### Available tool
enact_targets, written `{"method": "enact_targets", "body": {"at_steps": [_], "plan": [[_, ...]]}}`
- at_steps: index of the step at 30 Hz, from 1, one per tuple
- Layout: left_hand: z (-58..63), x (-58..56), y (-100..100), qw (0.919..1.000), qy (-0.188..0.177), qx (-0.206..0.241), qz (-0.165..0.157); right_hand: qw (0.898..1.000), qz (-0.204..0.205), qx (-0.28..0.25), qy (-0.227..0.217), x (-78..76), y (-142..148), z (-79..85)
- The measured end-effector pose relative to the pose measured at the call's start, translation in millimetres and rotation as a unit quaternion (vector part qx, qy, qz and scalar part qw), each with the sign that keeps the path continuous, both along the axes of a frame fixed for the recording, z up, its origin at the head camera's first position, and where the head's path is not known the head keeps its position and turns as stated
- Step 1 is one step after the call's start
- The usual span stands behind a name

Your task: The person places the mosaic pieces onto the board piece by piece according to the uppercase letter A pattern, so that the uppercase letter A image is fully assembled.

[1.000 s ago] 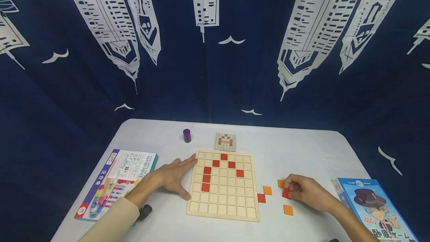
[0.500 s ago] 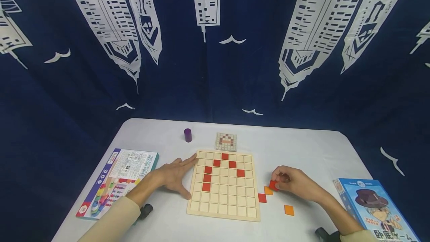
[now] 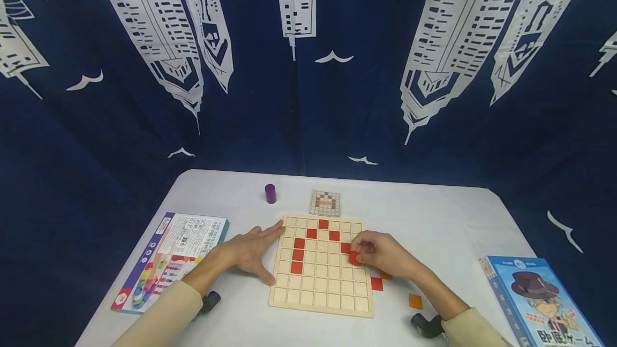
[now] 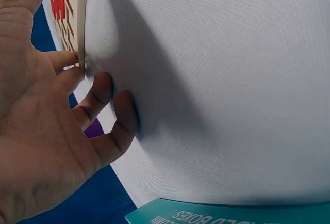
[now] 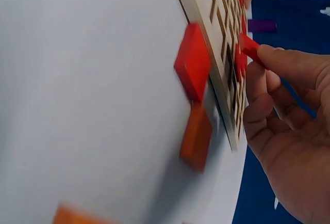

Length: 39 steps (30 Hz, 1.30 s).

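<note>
A wooden grid board (image 3: 314, 285) lies on the white table, with several red square tiles set in an arch pattern in its cells. My left hand (image 3: 248, 256) rests at the board's left edge, thumb and fingers spread. In the left wrist view, the fingers of that hand (image 4: 46, 110) touch the edge and the cloth. My right hand (image 3: 388, 255) pinches a red tile (image 3: 354, 258) between thumb and fingers over the board's right side, just below a placed tile. The right wrist view shows this tile (image 5: 249, 46) tilted in the fingertips.
Beside the board's right edge lie a red tile (image 3: 377, 284) and an orange tile (image 5: 197, 139); another orange tile (image 3: 415, 301) lies nearer. A pattern card (image 3: 325, 203) and purple cylinder (image 3: 270, 194) are behind. Boxes flank both sides: colourful left (image 3: 168, 261), blue right (image 3: 544, 299).
My right hand has carried the red tile leftward from the loose tiles at the right to over the board. The left hand has stayed at the board's edge.
</note>
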<state>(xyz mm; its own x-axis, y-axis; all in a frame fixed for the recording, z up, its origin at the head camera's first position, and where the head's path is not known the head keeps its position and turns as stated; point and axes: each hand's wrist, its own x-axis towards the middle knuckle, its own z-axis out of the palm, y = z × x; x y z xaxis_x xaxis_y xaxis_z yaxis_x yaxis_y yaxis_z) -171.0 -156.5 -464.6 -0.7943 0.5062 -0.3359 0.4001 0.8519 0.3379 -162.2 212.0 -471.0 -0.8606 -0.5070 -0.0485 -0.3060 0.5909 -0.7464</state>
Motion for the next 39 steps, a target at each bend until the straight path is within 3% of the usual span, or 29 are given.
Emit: {"method": "enact_targets", "body": {"at_steps": [6,21,39], "plan": [[-2.2,-0.4,-0.3,1.0000,0.001,0.002,0.004,0.999,0.020,0.008,0.033,-1.7,-14.4,-5.8],[-2.1,-0.4,-1.2,0.9999,-0.003,0.004,0.011,0.997,0.015,0.041,0.061,-1.9,-23.0,-9.0],[-2.3,-0.5,-1.0,1.0000,0.000,0.004,0.006,0.996,0.007,0.055,0.066,-0.8,-23.2,-11.9]]}}
